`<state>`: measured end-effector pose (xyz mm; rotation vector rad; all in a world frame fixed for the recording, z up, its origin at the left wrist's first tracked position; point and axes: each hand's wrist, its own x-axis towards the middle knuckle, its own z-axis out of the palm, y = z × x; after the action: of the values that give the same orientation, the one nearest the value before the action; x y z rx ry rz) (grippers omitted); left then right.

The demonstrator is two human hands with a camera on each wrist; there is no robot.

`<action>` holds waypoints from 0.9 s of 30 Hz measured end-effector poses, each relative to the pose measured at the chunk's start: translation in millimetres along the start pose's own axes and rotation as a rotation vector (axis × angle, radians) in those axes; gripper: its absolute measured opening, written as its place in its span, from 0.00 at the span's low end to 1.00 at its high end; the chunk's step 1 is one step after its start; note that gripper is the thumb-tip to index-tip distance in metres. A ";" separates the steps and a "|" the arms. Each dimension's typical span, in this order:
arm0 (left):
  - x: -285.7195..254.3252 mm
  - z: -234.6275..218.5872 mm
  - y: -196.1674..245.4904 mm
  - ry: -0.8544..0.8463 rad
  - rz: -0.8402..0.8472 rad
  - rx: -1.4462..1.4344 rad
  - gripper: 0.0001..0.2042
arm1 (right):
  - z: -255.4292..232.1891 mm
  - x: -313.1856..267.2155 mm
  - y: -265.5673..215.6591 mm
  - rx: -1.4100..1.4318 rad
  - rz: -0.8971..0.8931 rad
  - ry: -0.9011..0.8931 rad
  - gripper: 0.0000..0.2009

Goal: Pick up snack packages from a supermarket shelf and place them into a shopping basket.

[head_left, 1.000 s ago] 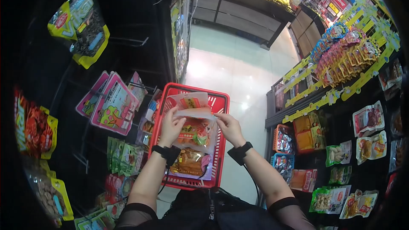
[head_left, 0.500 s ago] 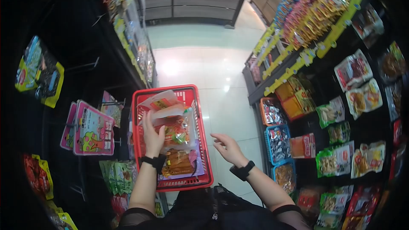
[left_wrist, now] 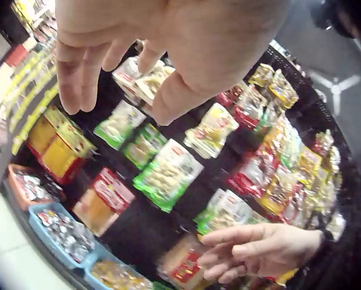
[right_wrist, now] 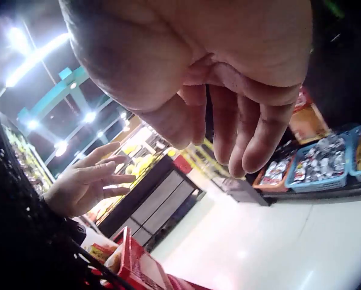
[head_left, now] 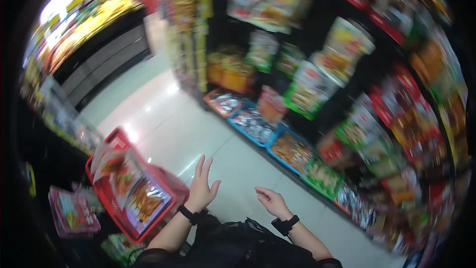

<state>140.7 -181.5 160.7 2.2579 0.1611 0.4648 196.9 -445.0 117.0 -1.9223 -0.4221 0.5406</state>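
In the head view my left hand (head_left: pixel 201 188) hangs with fingers spread, beside the right edge of a red basket (head_left: pixel 126 229), touching nothing. My right hand (head_left: pixel 273 202) is over the floor with relaxed fingers, also holding nothing. The basket holds several packets, among them a purple-edged packet (head_left: pixel 147 203) and a whitish one (head_left: pixel 110 161). The left wrist view shows the left hand (left_wrist: pixel 168 48) large at the top and the right hand (left_wrist: pixel 262 251) at lower right. In the right wrist view, the right hand (right_wrist: pixel 216 72) fills the top, the left hand (right_wrist: pixel 87 184) at left.
On the right stands a dark rack hung with snack bags (head_left: pixel 303 89). Along its foot run bins of small packets, including a blue bin (head_left: pixel 254 125) and a green one (head_left: pixel 322 178). Pink packets (head_left: pixel 73 211) hang at lower left. A fruit stand (head_left: pixel 106 52) is at the upper left.
The view has swung right toward the rack, and the basket now lies at lower left. My left hand has come away from the packets in the basket. My right hand remains empty.
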 end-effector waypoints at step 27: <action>-33.3 585.6 533.8 -1.707 1.361 -0.126 0.24 | -417.0 -394.8 168.5 -0.248 0.319 0.924 0.09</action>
<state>314.4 -954.6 193.9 1.5679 -2.1385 -0.8764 102.8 -1032.8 178.9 -2.2498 0.4369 -0.2491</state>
